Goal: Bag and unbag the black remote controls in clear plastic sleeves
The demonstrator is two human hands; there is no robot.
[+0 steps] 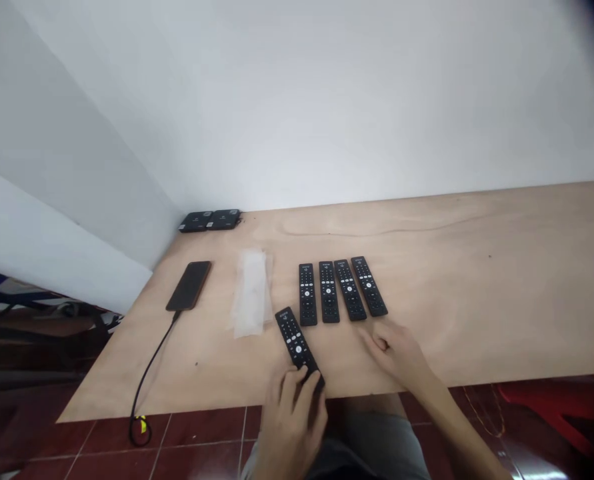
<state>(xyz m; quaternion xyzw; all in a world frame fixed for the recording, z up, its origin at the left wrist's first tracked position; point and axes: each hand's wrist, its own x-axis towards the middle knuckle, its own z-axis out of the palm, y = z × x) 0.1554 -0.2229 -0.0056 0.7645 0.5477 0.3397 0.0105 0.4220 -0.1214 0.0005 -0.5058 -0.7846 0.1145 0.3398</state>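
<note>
The left hand (289, 419) is gripping a slim black plastic remote control (295, 339) by its lower end, with fingers (293, 387) wrapped over the matte casing, near the front edge of a pale, wood-grained plywood tabletop (477, 267). Can't tell if the remote's upper end is touching the wood. The right hand (394, 353) is resting on the plywood, holding nothing, its fingers loosely curled and narrow, just beside the lower end of the rightmost of four matching black plastic remotes (350, 290). Those remotes are lying side by side, slightly fanned, with button faces up and round keypads showing. The held remote is sitting just in front of the row's left end. Further left, a crinkled translucent plastic sleeve (251, 293) is lying flat, beside a black glass-fronted smartphone (189, 286) with a thin black cable (149, 373) running off the table edge. Two flat black rectangular boxes (209, 220) are sitting in the far corner against a smooth white wall (327, 100). Glossy dark red floor tiles (201, 427) are showing below.
</note>
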